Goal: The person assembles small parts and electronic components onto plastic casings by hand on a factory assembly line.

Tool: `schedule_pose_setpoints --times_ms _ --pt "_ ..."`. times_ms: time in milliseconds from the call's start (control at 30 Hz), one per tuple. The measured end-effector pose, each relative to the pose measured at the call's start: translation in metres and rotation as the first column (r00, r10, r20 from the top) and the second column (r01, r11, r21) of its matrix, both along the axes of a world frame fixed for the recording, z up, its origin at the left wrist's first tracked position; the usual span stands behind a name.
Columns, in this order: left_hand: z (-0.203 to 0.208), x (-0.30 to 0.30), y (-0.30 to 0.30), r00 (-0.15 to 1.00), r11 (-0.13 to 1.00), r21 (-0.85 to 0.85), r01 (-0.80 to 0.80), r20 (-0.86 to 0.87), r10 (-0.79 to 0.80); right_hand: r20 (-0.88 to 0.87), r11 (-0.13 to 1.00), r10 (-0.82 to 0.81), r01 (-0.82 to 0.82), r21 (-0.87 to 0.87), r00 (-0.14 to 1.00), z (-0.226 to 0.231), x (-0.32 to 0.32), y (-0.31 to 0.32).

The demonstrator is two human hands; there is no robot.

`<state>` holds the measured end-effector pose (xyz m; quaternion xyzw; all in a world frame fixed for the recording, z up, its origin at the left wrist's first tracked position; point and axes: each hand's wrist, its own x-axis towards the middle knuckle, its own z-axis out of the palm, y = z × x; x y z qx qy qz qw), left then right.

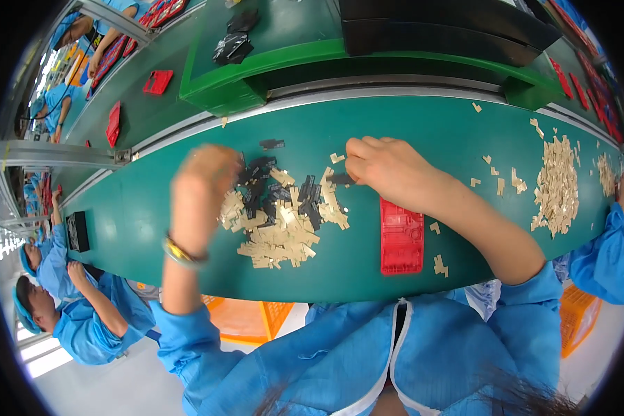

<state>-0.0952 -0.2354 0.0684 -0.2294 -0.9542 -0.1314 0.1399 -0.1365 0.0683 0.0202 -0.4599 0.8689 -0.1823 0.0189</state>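
My right hand is closed in a pinch at the middle of the green table, its fingertips on a small black strip. Below that hand lies a red molded plastic tray with shaped recesses. My left hand, smeared by motion, hovers at the left edge of a heap of small black flat pieces; its fingers cannot be made out. A pile of small cream-colored flat pieces spreads between my hands, with more black pieces lying among them.
Another heap of cream pieces lies at the right, with loose ones nearby. A green raised shelf bearing a black box stands behind the table. Red plastic parts lie beyond at left. Co-workers in blue sit on both sides.
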Motion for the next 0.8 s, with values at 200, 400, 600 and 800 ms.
schedule_pose_setpoints --times_ms 200,400,600,800 --pt "-0.032 0.045 0.091 0.981 0.99 -0.003 0.139 0.134 -0.137 0.139 0.999 0.024 -0.019 -0.036 0.99 -0.002 0.001 0.001" --pt "-0.059 0.064 0.084 0.98 0.997 -0.019 0.08 0.184 -0.076 0.046 0.998 -0.056 0.056 0.0 0.997 -0.008 0.013 -0.004" --pt "-0.05 0.067 0.077 0.997 0.984 0.172 -0.039 0.068 0.027 0.054 0.994 -0.079 0.074 0.076 0.995 0.0 0.013 -0.006" --pt "-0.027 0.071 0.11 0.973 0.883 0.45 -0.136 0.228 0.034 -0.046 0.987 0.0 -0.007 -0.159 0.999 -0.003 0.031 0.011"
